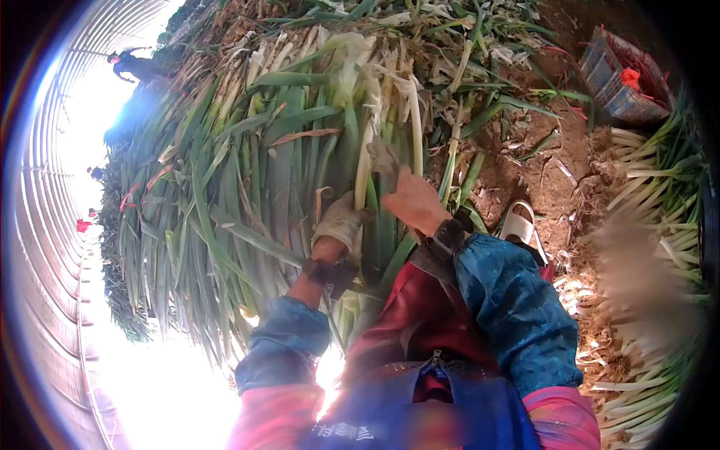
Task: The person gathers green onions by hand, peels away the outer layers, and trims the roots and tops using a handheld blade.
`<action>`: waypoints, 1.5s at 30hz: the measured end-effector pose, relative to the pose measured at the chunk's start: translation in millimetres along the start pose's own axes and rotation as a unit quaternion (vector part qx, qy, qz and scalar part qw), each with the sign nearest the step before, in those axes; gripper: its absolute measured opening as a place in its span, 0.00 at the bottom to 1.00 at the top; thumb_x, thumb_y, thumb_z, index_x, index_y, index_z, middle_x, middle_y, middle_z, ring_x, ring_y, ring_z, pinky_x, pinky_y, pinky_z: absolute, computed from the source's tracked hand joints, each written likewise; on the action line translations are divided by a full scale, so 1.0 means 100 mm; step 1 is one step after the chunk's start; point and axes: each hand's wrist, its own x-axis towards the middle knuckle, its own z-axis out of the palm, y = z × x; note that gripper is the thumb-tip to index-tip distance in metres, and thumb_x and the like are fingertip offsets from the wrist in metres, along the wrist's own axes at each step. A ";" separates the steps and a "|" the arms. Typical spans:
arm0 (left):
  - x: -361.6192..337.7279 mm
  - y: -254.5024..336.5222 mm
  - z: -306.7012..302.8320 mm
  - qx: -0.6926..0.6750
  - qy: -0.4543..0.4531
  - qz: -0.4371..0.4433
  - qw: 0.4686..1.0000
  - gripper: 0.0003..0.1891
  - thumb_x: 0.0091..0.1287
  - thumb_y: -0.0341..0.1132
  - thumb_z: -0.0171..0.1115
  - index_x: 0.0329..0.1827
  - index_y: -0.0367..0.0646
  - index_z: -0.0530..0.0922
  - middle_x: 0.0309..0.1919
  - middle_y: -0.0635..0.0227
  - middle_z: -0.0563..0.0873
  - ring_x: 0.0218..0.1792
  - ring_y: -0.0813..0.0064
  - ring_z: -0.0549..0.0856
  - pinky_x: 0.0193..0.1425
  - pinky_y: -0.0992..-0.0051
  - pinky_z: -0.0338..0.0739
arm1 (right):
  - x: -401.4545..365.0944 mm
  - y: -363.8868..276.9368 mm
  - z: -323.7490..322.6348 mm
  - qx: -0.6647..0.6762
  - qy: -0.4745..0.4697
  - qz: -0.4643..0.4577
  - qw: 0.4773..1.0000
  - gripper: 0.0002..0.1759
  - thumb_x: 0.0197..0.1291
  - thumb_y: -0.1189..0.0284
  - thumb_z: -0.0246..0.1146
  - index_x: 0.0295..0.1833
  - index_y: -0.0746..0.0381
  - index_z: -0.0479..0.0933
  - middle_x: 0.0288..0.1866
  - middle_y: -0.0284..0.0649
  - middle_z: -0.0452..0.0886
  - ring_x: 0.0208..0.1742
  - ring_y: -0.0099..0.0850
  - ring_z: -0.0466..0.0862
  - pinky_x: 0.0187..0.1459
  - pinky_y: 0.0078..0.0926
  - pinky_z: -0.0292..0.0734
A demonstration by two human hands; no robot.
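My left hand point(337, 223), in a pale, dirty work glove, is closed around a leek point(363, 169) that stands upright in front of me, white end upward. My right hand point(417, 201) is just to the right, its fingers bent toward the pale shank of the same leek. Greyish covering shows on those fingertips, which press against the stalk; the exact grip is slightly blurred. Behind both hands lies a large heap of leeks point(285, 172), green leaves hanging toward me and roots at the back.
Trimmed leeks point(645, 405) lie in a row along the right side. A plastic crate point(622, 82) with something red in it stands at the back right on bare soil point(540, 176). My sandalled foot point(519, 223) is beside the heap. Another person point(131, 65) is far left.
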 end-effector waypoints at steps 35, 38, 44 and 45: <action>-0.04 0.35 0.18 0.346 -0.028 -0.041 0.937 0.24 0.59 0.46 0.60 0.54 0.40 0.76 0.42 0.45 0.84 0.47 0.47 0.83 0.49 0.55 0.76 | 0.29 0.21 0.02 -0.001 -0.036 0.052 0.998 0.31 0.54 0.59 0.59 0.51 0.77 0.66 0.41 0.62 0.79 0.47 0.58 0.79 0.49 0.47 0.75; -0.18 0.99 -0.06 0.374 0.076 0.030 0.924 0.29 0.59 0.47 0.60 0.62 0.44 0.70 0.43 0.48 0.84 0.44 0.50 0.85 0.49 0.57 0.78 | 0.38 0.39 -0.01 -0.066 0.014 -0.046 0.997 0.27 0.55 0.62 0.60 0.50 0.75 0.67 0.37 0.61 0.80 0.42 0.57 0.81 0.45 0.48 0.76; 0.60 0.53 -1.01 0.542 0.329 0.004 0.773 0.31 0.62 0.41 0.60 0.65 0.33 0.65 0.50 0.53 0.82 0.44 0.55 0.86 0.44 0.59 0.81 | 0.22 -0.06 -0.13 -0.019 -0.019 0.006 1.000 0.30 0.54 0.63 0.62 0.53 0.76 0.63 0.37 0.63 0.80 0.41 0.59 0.81 0.45 0.50 0.75; 0.64 0.49 -1.05 0.523 0.317 -0.033 0.790 0.30 0.62 0.39 0.60 0.64 0.32 0.65 0.49 0.52 0.83 0.44 0.55 0.86 0.44 0.59 0.81 | 0.21 -0.07 -0.11 -0.011 -0.023 -0.015 1.000 0.31 0.54 0.62 0.62 0.53 0.76 0.63 0.37 0.62 0.80 0.42 0.59 0.81 0.46 0.49 0.75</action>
